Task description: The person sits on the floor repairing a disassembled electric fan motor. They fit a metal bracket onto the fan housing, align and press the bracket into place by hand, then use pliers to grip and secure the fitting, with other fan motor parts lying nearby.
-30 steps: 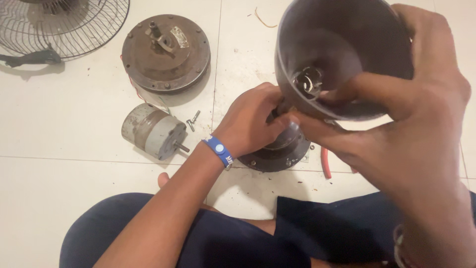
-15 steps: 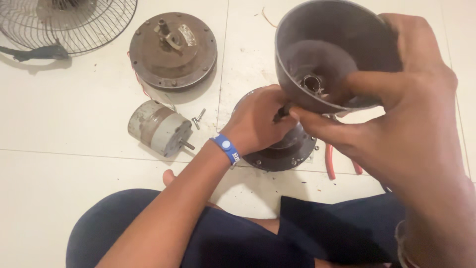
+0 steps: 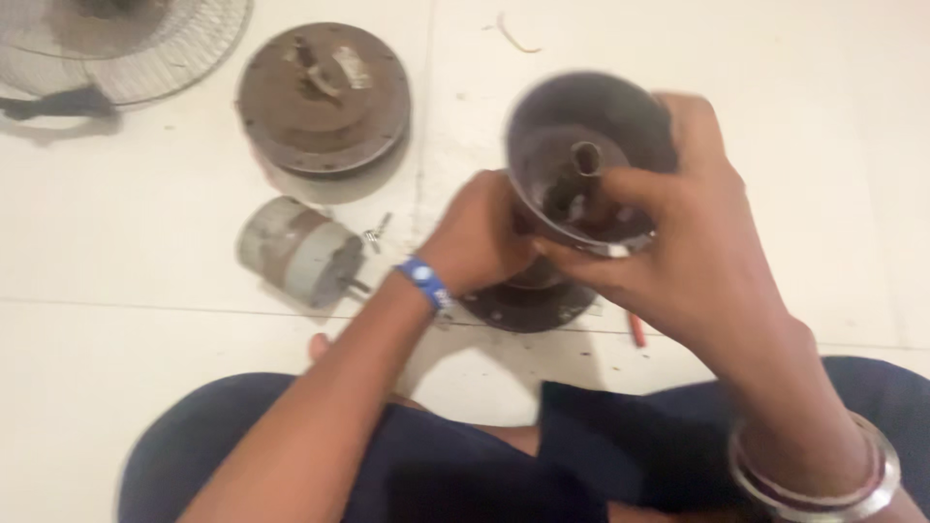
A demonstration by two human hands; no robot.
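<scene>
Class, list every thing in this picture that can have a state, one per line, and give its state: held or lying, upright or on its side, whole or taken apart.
Metal cup housing: held up, tilted, open mouth toward the camera.
Right hand: gripping the housing's rim.
Left hand: at the housing's base, closed.
Round plate: flat on the floor.
Rusty disc: lying flat, shaft up.
Small motor: on its side.
Fan guard: detached, lying flat.

Your head camera is looking steeply down from close above your lap at the white tiled floor [image 3: 145,387], taking in your hands near and the wire fan guard [image 3: 126,48] far left.
</scene>
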